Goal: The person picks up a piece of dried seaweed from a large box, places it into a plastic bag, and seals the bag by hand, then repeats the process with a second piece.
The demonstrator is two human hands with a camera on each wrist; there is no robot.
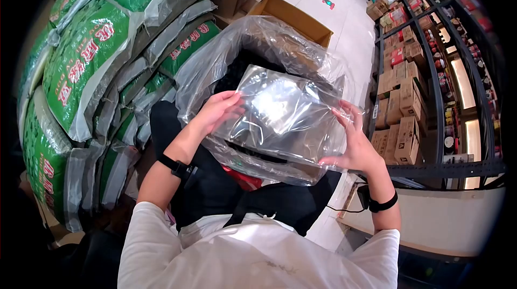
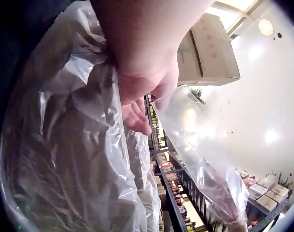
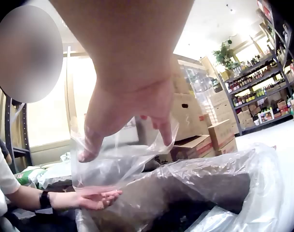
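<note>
A clear plastic bag (image 1: 285, 114) is spread between both hands above a box lined with a loose plastic liner (image 1: 202, 81). My left hand (image 1: 218, 112) holds the bag at its left side; in the right wrist view that hand's fingers (image 3: 101, 199) look fairly straight, palm upward. At the opposite side, my right hand (image 1: 355, 141) grips the bag, thumb low and fingers higher, set wide apart. Film stretches between that thumb and the fingers in the right wrist view. Dark contents (image 3: 180, 215) show inside the lined box, partly hidden by the bag in the head view.
Green printed sacks (image 1: 89, 54) are stacked at the left. An open cardboard box (image 1: 296, 19) stands beyond the lined one. Shelving (image 1: 436, 84) with cartons and bottles runs along the right. The person's dark-clothed legs (image 1: 202, 192) flank the lined box.
</note>
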